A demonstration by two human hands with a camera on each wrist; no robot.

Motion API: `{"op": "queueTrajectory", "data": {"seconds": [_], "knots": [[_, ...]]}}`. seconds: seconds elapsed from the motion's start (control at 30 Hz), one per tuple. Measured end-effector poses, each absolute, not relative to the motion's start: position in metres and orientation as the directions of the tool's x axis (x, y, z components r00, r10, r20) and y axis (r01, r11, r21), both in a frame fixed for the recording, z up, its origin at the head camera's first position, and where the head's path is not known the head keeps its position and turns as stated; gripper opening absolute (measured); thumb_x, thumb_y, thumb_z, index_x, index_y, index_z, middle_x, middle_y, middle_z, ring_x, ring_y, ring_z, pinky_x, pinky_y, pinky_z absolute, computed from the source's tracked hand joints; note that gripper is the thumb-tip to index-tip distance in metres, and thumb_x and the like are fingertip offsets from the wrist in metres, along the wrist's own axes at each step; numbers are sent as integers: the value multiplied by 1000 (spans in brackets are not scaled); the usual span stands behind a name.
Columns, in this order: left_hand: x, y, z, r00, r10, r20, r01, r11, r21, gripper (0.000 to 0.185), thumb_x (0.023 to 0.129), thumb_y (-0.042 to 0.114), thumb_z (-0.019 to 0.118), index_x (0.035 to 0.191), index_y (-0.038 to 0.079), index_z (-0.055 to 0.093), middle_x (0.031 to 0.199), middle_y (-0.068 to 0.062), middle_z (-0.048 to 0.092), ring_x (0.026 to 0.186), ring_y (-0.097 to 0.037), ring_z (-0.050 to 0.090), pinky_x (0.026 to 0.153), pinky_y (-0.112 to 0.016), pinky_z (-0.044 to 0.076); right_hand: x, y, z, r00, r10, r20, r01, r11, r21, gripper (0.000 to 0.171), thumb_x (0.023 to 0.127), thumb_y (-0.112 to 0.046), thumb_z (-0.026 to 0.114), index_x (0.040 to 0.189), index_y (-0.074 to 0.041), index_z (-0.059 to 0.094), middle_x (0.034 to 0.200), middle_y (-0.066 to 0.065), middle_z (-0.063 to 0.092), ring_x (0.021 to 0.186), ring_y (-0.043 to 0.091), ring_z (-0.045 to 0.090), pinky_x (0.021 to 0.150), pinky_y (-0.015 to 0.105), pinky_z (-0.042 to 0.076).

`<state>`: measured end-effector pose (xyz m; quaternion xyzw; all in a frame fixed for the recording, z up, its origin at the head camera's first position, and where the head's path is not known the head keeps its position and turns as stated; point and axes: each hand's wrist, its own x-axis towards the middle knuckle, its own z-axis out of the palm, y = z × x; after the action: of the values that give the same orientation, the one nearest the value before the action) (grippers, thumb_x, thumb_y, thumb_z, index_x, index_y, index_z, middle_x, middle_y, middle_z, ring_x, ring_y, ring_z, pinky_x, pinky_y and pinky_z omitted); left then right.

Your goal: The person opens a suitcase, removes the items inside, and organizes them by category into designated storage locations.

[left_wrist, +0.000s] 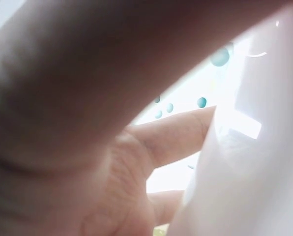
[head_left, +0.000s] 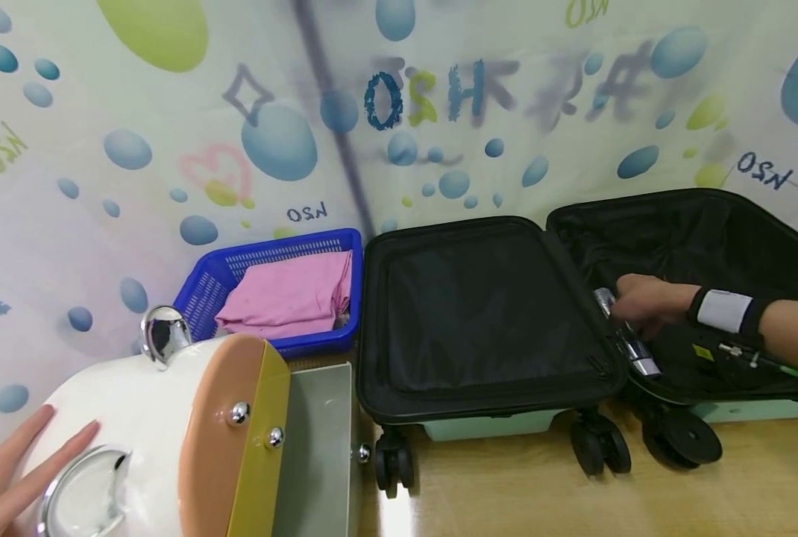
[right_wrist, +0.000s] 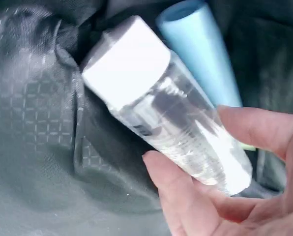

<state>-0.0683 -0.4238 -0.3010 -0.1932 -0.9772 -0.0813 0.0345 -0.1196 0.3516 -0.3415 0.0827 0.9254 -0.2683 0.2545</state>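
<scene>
Your right hand (head_left: 643, 302) is inside the open black suitcase (head_left: 479, 321), in its right half. Its fingers (right_wrist: 186, 191) and thumb curl around a clear bottle (right_wrist: 171, 110) with a white cap, so the hand is closed on it. A light blue tube (right_wrist: 205, 54) lies just beside the bottle. Your left hand (head_left: 10, 477) rests flat on a big white round thing (head_left: 137, 410), with its fingers straight and spread out. A blue basket (head_left: 218, 272) with pink cloth (head_left: 291, 294) sits beside the suitcase.
</scene>
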Motion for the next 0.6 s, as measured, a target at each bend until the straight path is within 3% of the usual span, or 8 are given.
{"op": "queueTrajectory", "data": {"seconds": [0.1,0.23,0.3,0.4,0.47,0.6], "knots": [[-70,-424,-300,-916,384,114,398,904,156,137,53,41,96,159,33,11,165,-18,-18,147,-51,-23,106,-45,-35,-120,356,-342,-859,16,-512,307,816,-490,27,89,-4,56,64,-12,49,66,-2,44,65,13,56,67,41,61],[-72,-424,-300,-921,380,85,389,907,161,136,54,41,96,160,30,11,164,-19,-20,145,-53,-25,102,-47,-37,-122,359,-342,-902,38,-431,274,820,-502,23,92,-8,58,69,-5,56,65,0,49,61,15,56,59,35,55],[-73,-423,-300,-929,368,42,370,915,163,135,56,41,95,160,29,9,163,-19,-23,143,-54,-26,100,-49,-38,-123,358,-338,-935,56,-350,236,836,-495,19,93,-10,61,80,5,59,67,9,54,60,19,56,57,35,52],[-75,-422,-299,-939,341,-41,331,930,158,132,63,43,91,160,29,2,160,-18,-32,140,-56,-31,95,-48,-39,-127,350,-323,-981,56,-186,133,891,-435,37,91,-12,66,109,19,54,88,29,62,71,30,64,61,42,54],[-75,-423,-300,-941,332,-56,320,934,158,132,64,44,90,160,28,1,160,-18,-33,140,-56,-31,94,-58,-37,-131,337,-308,-998,17,-54,36,935,-354,53,90,-12,69,127,20,46,104,34,62,82,36,66,67,48,55],[-72,-423,-300,-944,327,-30,320,935,151,132,62,43,91,160,29,3,161,-18,-31,141,-56,-30,97,-72,-27,-136,291,-275,-967,-184,175,-211,966,-150,56,87,-11,74,134,7,49,109,26,67,90,36,67,73,49,55]]}}
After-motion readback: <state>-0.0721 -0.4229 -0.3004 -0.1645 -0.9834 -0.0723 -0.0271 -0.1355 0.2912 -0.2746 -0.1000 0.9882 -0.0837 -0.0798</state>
